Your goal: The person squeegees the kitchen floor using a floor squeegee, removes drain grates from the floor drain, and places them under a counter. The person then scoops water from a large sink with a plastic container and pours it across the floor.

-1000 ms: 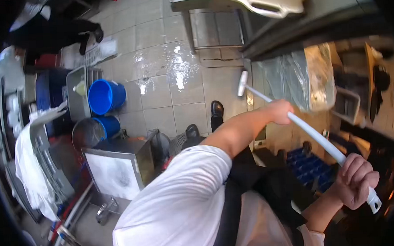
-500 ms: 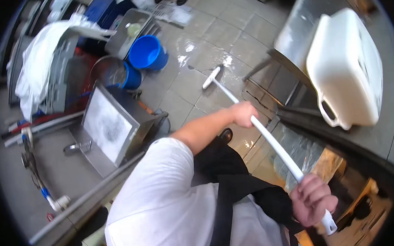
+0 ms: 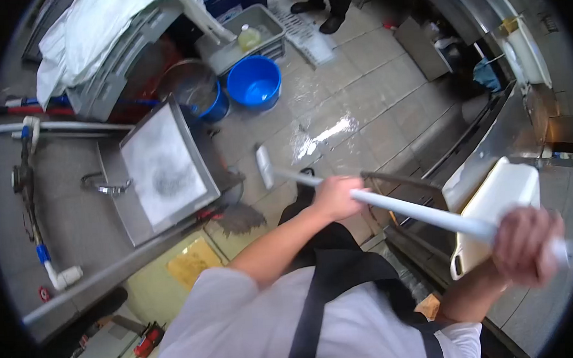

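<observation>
My left hand (image 3: 339, 199) is wrapped round the middle of a long white pole (image 3: 421, 214). Near the pole's upper end, my right hand (image 3: 528, 245) grips it in a fist, slightly blurred. The pole slants down to the left and ends in a white brush head (image 3: 264, 166), which rests on the grey tiled floor (image 3: 387, 112). Wet, shiny patches lie on the tiles just right of the head. One of my dark shoes shows partly beside the pole.
A blue bucket (image 3: 254, 82) stands beside a grey tub (image 3: 269, 29). At left is a metal sink (image 3: 163, 169) with a tap. A white container (image 3: 501, 200) lies at right near a metal table. Another person's dark shoes (image 3: 332, 24) are at the top.
The view has turned and shifted left. The brush head has moved across the floor from near the table's side toward the buckets and sink. Both hands still hold the pole.
</observation>
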Demonstrator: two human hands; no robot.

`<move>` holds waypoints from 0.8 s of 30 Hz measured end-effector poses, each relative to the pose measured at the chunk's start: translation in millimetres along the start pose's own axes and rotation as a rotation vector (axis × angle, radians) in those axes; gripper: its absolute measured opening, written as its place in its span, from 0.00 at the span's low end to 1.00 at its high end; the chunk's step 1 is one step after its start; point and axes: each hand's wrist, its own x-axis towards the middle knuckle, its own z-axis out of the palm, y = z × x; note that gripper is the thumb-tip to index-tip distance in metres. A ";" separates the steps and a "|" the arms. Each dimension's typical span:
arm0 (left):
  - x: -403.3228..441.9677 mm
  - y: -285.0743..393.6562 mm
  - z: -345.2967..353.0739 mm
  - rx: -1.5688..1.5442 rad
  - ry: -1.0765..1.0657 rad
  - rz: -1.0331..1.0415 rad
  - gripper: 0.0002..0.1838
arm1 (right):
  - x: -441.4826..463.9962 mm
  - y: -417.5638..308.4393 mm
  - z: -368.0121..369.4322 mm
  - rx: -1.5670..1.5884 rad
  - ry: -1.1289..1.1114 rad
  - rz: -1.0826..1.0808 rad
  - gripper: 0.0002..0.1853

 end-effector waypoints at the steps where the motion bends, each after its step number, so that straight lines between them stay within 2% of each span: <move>1: -0.1 -28.2 -7.0 -0.007 -0.052 -0.107 0.13 | 32.3 35.4 8.1 0.069 -0.024 0.057 0.06; 2: -1.1 -60.0 -11.9 0.032 -0.022 -0.114 0.11 | 59.6 68.1 21.7 0.084 -0.028 0.103 0.07; 4: 5.1 -111.9 -13.8 0.068 0.013 -0.122 0.10 | 85.5 119.1 34.1 0.158 0.030 0.330 0.10; 5: 12.1 -132.8 -14.3 0.098 -0.032 -0.161 0.09 | 87.2 144.6 42.3 0.100 0.044 0.365 0.13; 7: 37.2 -151.4 -16.8 0.081 -0.056 -0.173 0.07 | 119.0 145.7 55.7 0.074 -0.215 0.362 0.16; 10: 97.9 -136.8 -25.6 0.002 0.059 -0.069 0.07 | 169.7 146.1 48.9 0.063 -0.374 0.232 0.18; 13: 140.1 -130.4 -31.7 -0.097 0.055 -0.140 0.09 | 201.5 145.4 46.0 0.047 -0.505 0.221 0.19; 16: 161.8 -122.3 -40.1 -0.149 0.140 -0.122 0.10 | 212.2 138.1 58.9 -0.038 -0.570 0.144 0.19; 18: 169.3 -108.8 -47.7 -0.130 0.160 -0.039 0.11 | 214.4 132.8 56.7 0.014 -0.660 0.051 0.18; 20: 169.7 -87.2 -53.0 -0.102 0.154 0.103 0.09 | 206.2 106.2 38.6 0.028 -0.614 0.037 0.15; 22: 163.7 -58.3 -67.0 -0.048 0.112 0.024 0.07 | 225.4 89.9 2.6 0.206 -0.727 0.079 0.13; 23: 155.6 -51.3 -75.3 -0.038 0.131 -0.030 0.07 | 227.5 88.9 -20.1 0.194 -0.664 0.073 0.12; 24: 156.6 -46.0 -83.2 -0.002 0.021 -0.165 0.07 | 229.8 88.8 -43.1 0.181 -0.600 0.068 0.12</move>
